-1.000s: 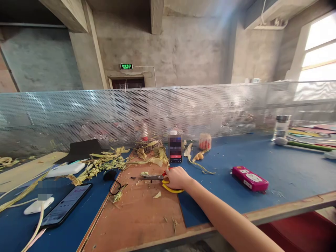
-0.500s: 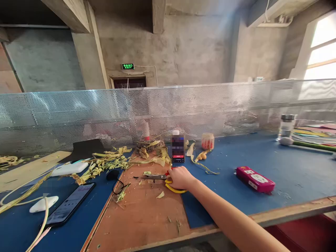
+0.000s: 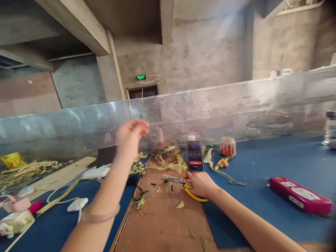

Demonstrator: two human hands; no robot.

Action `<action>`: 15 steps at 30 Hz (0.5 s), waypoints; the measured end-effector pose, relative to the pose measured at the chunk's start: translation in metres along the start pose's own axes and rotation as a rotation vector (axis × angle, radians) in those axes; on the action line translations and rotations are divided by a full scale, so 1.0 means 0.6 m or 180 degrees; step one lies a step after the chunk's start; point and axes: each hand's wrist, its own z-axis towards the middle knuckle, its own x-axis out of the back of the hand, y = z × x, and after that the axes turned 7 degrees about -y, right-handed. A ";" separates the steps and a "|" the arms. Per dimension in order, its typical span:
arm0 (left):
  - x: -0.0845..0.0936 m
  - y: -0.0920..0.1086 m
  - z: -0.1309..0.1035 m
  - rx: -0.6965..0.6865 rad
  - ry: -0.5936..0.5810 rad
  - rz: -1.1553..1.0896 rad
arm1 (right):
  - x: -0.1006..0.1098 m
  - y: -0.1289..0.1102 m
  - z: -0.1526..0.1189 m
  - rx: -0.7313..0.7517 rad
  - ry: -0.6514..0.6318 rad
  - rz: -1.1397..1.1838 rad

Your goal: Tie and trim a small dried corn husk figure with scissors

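My right hand (image 3: pixel 201 183) is closed around the red and yellow handles of a pair of scissors (image 3: pixel 174 179), whose blades point left over the brown board. My left hand (image 3: pixel 131 134) is raised in front of the perforated screen, blurred by motion; its fingers bend to the right, and whether they hold anything is unclear. Dried yellow leaves (image 3: pixel 172 164) lie beyond the scissors. A phone (image 3: pixel 195 164) stands upright just behind my right hand.
A magenta case (image 3: pixel 300 194) lies on the blue surface at right. Near the perforated screen (image 3: pixel 199 108) stands a red-and-clear jar (image 3: pixel 228 146). White cables, a white device (image 3: pixel 96 173) and dried stalks (image 3: pixel 28 171) are at left.
My left hand and forearm have come into view, raised at left. My right hand still grips the scissors. The camera view has shifted, and the phone lying at left is no longer visible.
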 end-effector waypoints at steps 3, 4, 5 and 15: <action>0.006 -0.093 -0.040 0.0891 -0.0336 0.0405 | -0.002 0.005 0.003 -0.0107 0.0104 0.0103; 0.010 -0.126 -0.055 0.1154 -0.0471 0.0472 | -0.002 0.008 0.004 -0.0148 0.0141 0.0140; 0.015 -0.156 -0.070 0.1344 -0.0613 0.0507 | -0.003 0.010 0.006 -0.0184 0.0177 0.0178; 0.045 -0.204 -0.140 0.2077 -0.2045 0.0384 | -0.020 0.026 0.019 -0.0476 0.0444 0.0982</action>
